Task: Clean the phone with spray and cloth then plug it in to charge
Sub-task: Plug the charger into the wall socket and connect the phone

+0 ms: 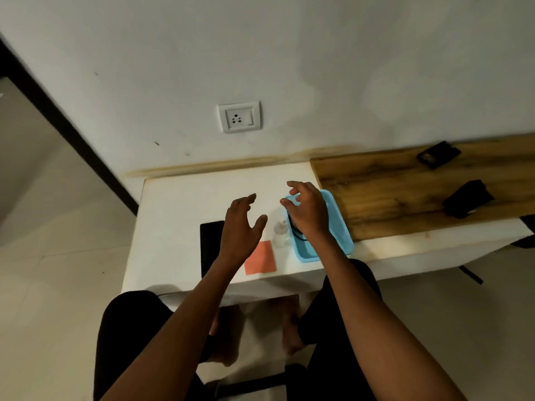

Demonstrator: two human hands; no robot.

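Observation:
A black phone point(209, 244) lies flat on the white table point(173, 204), partly hidden by my left arm. An orange cloth point(260, 259) lies to its right near the front edge. A small clear spray bottle point(280, 231) stands between the cloth and a blue tray point(337, 227). A black cable point(296, 235) lies in the tray, mostly covered by my right hand point(308, 211). That hand hovers above the tray with fingers spread. My left hand point(241, 227) hangs open above the phone and cloth, holding nothing.
A white wall socket point(239, 117) sits above the table's back edge. To the right a wooden board point(419, 192) carries two dark objects point(438, 154) point(467, 198). My knees and bare feet show below the table front.

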